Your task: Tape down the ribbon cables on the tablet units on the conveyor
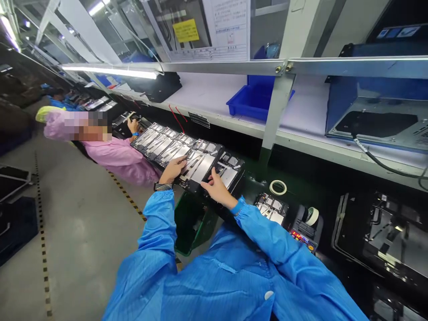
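Your right hand (219,189) pinches the right edge of the tray (197,165). Your left hand (173,170) pinches its left edge. The tray is between your two hands. Beyond it, a person in pink (113,156) sits beside more trays (150,138).

- Bright, cool white light over the middle of the view, coming from a glowing tube (110,71) under the shelf frame, with more lit tubes up at the top left.
- Glare now on the silvery panels of the device (198,166) between the hands, and a pale sheen along the metal rail (354,67).
- The dark tabletop (301,178) swallows light, with faint reflections near the tape ring (277,187); the far left background sits dim.
- Blue sleeves evenly lit, folds softly shaded.
- Wide-angle stretch at the edges, uprights leaning.
- Fine print on the posted sheet (230,31) is too soft to read; a pixelated patch covers a co-worker's face (88,126).
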The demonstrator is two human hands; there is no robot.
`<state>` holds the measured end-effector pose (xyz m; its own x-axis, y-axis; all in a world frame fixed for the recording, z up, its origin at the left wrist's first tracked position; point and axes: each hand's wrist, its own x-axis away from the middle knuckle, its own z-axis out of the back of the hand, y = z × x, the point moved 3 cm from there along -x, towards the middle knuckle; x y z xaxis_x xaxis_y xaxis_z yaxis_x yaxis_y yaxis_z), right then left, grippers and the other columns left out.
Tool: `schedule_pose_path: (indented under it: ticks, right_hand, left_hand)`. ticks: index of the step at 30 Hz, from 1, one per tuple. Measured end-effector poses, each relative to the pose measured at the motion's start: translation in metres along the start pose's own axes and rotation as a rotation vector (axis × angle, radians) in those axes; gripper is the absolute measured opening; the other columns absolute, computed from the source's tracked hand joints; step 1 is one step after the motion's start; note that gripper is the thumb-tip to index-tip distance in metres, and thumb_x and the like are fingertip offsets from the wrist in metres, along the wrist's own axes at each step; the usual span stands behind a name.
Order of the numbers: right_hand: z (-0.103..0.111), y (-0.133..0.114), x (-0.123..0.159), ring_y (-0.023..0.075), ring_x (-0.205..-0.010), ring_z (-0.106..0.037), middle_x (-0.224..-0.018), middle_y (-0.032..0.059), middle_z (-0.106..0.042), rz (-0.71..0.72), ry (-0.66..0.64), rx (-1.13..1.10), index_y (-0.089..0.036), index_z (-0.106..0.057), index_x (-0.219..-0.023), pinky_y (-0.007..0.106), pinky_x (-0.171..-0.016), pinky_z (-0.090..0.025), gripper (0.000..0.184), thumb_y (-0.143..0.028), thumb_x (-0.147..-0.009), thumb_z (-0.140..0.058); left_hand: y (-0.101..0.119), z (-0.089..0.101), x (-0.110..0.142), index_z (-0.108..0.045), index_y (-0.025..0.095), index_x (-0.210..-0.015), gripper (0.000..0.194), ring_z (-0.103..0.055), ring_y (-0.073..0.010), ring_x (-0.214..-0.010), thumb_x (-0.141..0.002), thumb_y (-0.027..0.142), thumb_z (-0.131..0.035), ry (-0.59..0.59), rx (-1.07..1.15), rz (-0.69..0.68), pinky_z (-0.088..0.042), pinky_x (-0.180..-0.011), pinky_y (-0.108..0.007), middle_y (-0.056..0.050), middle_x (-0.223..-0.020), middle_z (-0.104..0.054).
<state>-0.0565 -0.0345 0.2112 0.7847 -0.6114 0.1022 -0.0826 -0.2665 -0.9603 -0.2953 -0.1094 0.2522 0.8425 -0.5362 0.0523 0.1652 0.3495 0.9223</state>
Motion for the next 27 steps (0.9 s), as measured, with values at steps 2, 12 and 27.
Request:
schedule_pose_path:
  ticks: [2, 12, 27]
  right_hand:
    - [-0.013, -0.003, -0.015, 0.0161, -0.076, -0.056, -0.097, -0.0006, -0.057, -0.085, -0.074, 0.010, -0.028, -0.013, -0.175, 0.028, -0.067, -0.052, 0.114, -0.034, -0.085, -0.083]
    - [-0.041, -0.025, -0.021, 0.0136, -0.068, -0.064, -0.089, -0.0046, -0.063, -0.135, -0.265, 0.063, -0.032, 0.013, -0.172, 0.025, -0.058, -0.047, 0.114, -0.035, -0.096, -0.072]
    - [0.178, 0.002, 0.144, 0.0217, -0.089, -0.071, -0.117, 0.0125, -0.077, -0.120, 0.611, -0.054, -0.024, -0.058, -0.153, 0.034, -0.079, -0.059, 0.071, -0.050, -0.091, -0.079]
  left_hand:
    - [-0.006, 0.012, -0.017, -0.078, 0.023, -0.116, 0.037, -0.060, -0.0116, -0.058, -0.079, 0.025, -0.076, -0.115, 0.039, 0.070, -0.058, -0.057, -0.028, 0.002, -0.073, -0.065]
    - [0.001, 0.051, -0.040, -0.075, 0.009, -0.127, 0.072, -0.066, -0.0179, -0.077, -0.063, 0.034, -0.097, -0.173, 0.155, 0.080, -0.055, -0.067, -0.029, -0.004, -0.079, -0.071]
    - [-0.011, 0.148, -0.180, -0.063, 0.001, -0.134, 0.044, -0.065, -0.0056, -0.075, -0.094, 0.016, -0.074, -0.173, 0.214, 0.134, -0.056, -0.073, -0.019, -0.005, -0.098, -0.072]
